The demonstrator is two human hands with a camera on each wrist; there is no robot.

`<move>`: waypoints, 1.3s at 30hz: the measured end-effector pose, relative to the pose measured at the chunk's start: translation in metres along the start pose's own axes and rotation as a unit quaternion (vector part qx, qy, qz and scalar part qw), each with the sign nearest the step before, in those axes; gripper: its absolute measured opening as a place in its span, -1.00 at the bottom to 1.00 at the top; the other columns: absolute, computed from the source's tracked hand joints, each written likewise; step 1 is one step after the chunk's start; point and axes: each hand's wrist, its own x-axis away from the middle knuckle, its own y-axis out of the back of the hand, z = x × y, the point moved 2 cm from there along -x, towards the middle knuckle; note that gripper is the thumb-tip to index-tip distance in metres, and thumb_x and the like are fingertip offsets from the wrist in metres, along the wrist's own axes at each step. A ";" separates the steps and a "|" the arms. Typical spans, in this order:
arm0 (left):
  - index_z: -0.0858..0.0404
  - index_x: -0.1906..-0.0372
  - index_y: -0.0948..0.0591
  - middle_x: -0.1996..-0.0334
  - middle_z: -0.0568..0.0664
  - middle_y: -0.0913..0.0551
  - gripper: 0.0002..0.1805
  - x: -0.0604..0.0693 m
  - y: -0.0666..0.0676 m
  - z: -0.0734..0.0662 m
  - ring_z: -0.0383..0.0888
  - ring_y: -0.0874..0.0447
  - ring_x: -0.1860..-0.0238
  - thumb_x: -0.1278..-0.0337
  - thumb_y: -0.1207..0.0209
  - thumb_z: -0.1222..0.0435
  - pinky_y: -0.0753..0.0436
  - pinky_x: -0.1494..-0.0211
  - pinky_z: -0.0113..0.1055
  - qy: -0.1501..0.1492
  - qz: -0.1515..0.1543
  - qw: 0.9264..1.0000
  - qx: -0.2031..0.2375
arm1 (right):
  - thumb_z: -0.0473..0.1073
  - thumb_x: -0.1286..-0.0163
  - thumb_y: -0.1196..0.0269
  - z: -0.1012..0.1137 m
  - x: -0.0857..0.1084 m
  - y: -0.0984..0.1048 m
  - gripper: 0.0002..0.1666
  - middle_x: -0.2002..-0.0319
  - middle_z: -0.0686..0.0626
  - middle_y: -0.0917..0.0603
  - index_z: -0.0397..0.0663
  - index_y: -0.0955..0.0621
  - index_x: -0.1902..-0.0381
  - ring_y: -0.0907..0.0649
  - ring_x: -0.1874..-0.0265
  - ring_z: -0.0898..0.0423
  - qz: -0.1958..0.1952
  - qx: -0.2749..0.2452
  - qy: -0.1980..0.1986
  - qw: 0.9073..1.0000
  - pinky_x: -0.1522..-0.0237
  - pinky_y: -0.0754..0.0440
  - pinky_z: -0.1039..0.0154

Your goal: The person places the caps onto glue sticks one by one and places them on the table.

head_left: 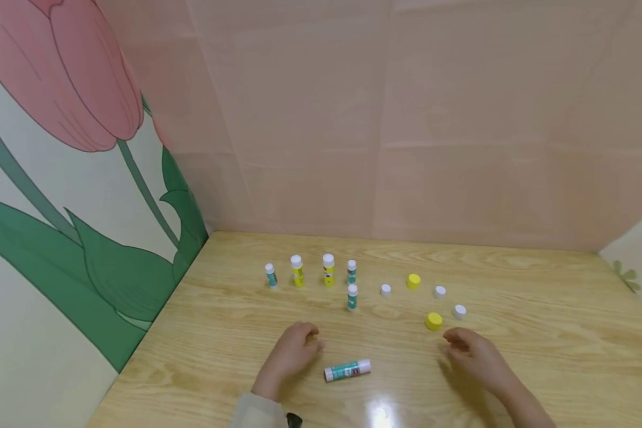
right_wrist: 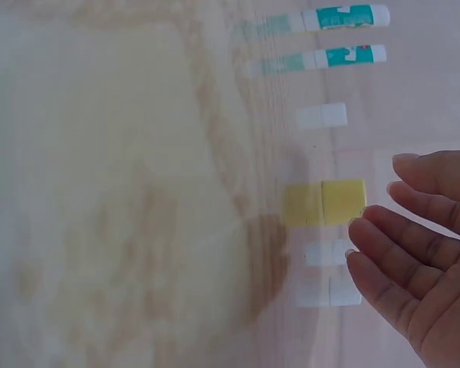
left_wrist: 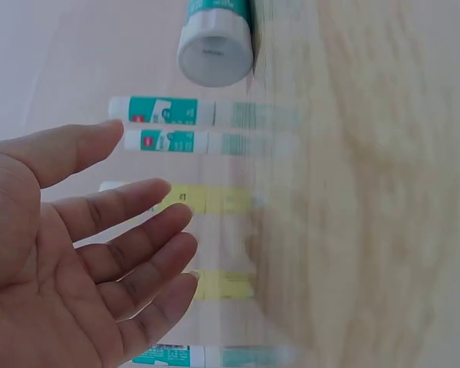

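My left hand [head_left: 293,353] is just above the wood table, fingers relaxed and holding nothing. Right of it a large teal glue stick [head_left: 348,370] lies on its side; its white end [left_wrist: 215,57] shows at the top of the left wrist view. My right hand [head_left: 476,359] hovers with loosely bent fingers and nothing in them. Nearest to that hand are a yellow cap [head_left: 434,321] and a white cap [head_left: 459,311]. In the right wrist view a yellow cap [right_wrist: 345,201] stands just beyond the fingertips.
Two yellow glue sticks [head_left: 329,270] and three small teal glue sticks [head_left: 352,297] stand upright toward the back left. Another yellow cap [head_left: 414,281] and two white caps [head_left: 386,290] sit right of them. A pink cloth [head_left: 380,148] hangs behind the table [head_left: 540,315].
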 end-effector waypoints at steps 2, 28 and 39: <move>0.33 0.13 -0.51 0.26 0.03 -0.49 -0.63 -0.001 0.000 0.001 -0.06 -0.44 0.21 -0.05 -0.09 0.13 -0.43 0.16 -0.15 -0.003 -0.006 1.000 -0.006 | -0.37 0.00 -0.26 -0.002 0.000 0.000 -0.76 0.38 -0.11 -0.59 -0.32 -0.53 0.30 -0.57 0.43 0.01 -0.001 0.004 0.000 1.000 0.40 -0.53 0.24; 0.37 0.10 -0.47 0.19 0.14 -0.44 -0.67 -0.007 0.021 0.021 0.06 -0.40 0.12 -0.04 -0.09 0.26 -0.41 0.12 -0.09 0.026 -0.077 0.997 -0.007 | -0.38 -0.02 -0.23 -0.017 -0.012 0.007 -0.75 0.39 -0.09 -0.56 -0.33 -0.52 0.27 -0.54 0.41 -0.02 -0.009 0.062 0.022 0.998 0.43 -0.49 0.15; 0.36 0.02 -0.42 0.12 0.13 -0.40 -0.60 -0.015 0.030 0.021 0.06 -0.33 0.06 -0.02 -0.10 0.26 -0.38 0.07 -0.09 0.039 -0.117 0.992 -0.001 | -0.40 -0.04 -0.20 -0.024 -0.019 0.010 -0.74 0.34 -0.22 -0.54 -0.37 -0.50 0.26 -0.54 0.39 -0.11 -0.015 0.059 0.026 0.998 0.41 -0.49 0.05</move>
